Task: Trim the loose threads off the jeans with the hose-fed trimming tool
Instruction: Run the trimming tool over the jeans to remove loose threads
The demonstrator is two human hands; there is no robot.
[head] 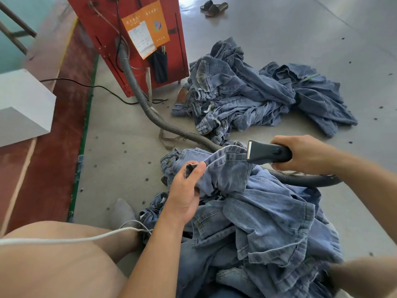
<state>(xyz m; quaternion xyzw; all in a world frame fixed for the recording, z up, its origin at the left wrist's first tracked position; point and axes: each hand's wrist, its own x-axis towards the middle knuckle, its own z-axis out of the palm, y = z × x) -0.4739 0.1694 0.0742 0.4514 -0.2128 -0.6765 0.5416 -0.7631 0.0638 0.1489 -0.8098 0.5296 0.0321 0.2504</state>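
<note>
**Around the work spot**

A red cabinet (137, 39) stands on the grey floor (300, 29), with an orange notice (148, 24) and a white sheet (142, 37) stuck to its side. A black cable (86, 83) runs along the floor to its base. Dark sandals (213, 7) lie far off. A white box (23, 106) sits at left on a red strip (53, 147). A white cord (64, 239) crosses a bare thigh (53, 265), near a grey sock (122, 211).

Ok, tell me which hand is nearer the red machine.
Left. The left hand grips the jeans on the side below the red machine; the right hand holds the trimming tool farther to the right.
</note>
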